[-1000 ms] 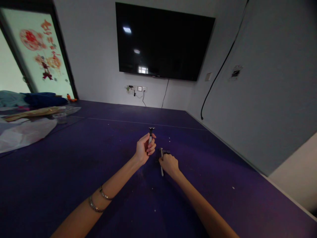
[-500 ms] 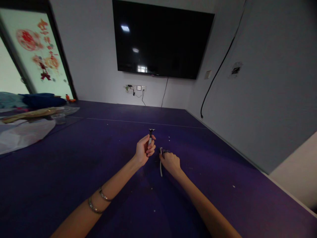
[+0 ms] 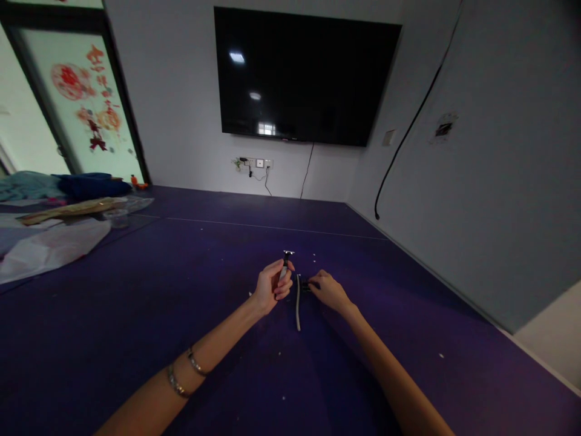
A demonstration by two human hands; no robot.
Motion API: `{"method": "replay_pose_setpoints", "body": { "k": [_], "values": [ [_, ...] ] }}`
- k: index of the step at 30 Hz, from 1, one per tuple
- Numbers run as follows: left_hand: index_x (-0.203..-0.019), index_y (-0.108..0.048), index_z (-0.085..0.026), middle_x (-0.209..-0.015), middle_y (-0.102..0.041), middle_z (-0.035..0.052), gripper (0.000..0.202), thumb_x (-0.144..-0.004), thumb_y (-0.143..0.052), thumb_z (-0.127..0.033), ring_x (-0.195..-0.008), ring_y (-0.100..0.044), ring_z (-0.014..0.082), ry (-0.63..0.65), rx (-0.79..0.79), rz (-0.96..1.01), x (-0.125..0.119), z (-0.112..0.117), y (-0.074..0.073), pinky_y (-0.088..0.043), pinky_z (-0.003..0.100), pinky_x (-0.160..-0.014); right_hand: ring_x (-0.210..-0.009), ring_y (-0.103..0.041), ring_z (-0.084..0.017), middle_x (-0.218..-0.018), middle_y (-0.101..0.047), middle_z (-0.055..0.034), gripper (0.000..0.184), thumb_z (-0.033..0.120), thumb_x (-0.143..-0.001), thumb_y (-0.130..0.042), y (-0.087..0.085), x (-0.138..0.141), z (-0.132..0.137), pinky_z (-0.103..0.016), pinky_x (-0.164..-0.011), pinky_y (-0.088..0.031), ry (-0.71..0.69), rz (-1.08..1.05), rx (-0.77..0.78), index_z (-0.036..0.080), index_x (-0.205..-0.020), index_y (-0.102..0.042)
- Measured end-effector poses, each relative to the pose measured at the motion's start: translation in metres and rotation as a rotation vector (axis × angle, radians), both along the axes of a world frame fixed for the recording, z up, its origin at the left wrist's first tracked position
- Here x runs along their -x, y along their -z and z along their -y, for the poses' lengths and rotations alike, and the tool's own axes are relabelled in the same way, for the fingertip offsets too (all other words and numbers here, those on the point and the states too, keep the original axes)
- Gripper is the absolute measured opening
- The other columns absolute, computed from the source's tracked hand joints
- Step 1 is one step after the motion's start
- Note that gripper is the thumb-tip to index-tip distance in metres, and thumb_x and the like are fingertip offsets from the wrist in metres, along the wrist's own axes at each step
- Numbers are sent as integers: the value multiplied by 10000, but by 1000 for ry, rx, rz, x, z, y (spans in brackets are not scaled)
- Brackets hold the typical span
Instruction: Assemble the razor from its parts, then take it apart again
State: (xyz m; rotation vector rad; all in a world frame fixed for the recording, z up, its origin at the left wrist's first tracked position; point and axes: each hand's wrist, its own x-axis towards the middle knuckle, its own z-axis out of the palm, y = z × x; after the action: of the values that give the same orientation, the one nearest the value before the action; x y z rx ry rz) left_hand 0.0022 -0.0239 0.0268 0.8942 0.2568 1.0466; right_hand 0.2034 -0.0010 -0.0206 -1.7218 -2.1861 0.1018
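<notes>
My left hand [image 3: 273, 284] is closed round the pale grey handle of a T-shaped razor [image 3: 284, 269], its head pointing up and away from me. My right hand [image 3: 329, 290] is low over the purple surface, with thumb and fingers pinched at a small dark object [image 3: 305, 284]; its shape is mostly unclear. Just left of those fingertips lies a slim, slightly curved grey handle [image 3: 298, 309], its near end toward me. Whether it joins the dark object I cannot tell.
The purple surface [image 3: 204, 315] runs to the walls, with a few white specks on it. At left lie white plastic sheeting [image 3: 59, 248], a clear cup [image 3: 117, 218] and folded blue cloth [image 3: 93, 184]. A black cable [image 3: 406, 130] hangs down the right wall. A television [image 3: 304, 79] hangs ahead.
My right hand has shifted right, off the grey handle, and more of that handle shows. My left hand still holds the razor, slightly lower and further right in view. The camera view has shifted a little.
</notes>
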Motion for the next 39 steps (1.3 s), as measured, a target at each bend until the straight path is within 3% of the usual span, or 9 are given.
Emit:
{"method": "replay_pose_setpoints", "body": {
  "k": [11,21,29,39],
  "values": [
    [-794,-559,-133,-429,-310,-79,199,-815,-483,-316,-300,-187,37,8,19,-32,-3,-1,8,-158,135,-267,-881,-565,-163,-958,-570,-61,221,291,-836,-499,5,-1,-5,-240,-715,-417,8,1,5,226,-953,-676],
    [-795,-556,-130,-432,-314,-80,208,-805,-514,-334,-302,-202,34,0,34,-49,-3,2,5,-160,133,-275,-819,-583,-146,-946,-590,-41,180,277,-794,-531,16,-5,-12,-240,-710,-424,3,-170,-34,235,-889,-678],
    [-792,-553,-132,-426,-319,-79,209,-810,-506,-335,-299,-202,36,3,19,-40,-2,0,6,-166,133,-270,-720,-623,-166,-761,-687,-37,212,269,-772,-493,-1,-11,-11,-259,-673,-450,-84,-406,-33,186,-818,-682],
    [-784,-551,-131,-425,-317,-82,222,-814,-500,-346,-298,-192,34,-15,37,-30,-2,-2,6,-164,134,-264,-733,-652,-191,-817,-712,-86,314,237,-757,-463,-16,-9,-12,-288,-659,-503,-90,-528,-14,121,-917,-707]
  ]
}}
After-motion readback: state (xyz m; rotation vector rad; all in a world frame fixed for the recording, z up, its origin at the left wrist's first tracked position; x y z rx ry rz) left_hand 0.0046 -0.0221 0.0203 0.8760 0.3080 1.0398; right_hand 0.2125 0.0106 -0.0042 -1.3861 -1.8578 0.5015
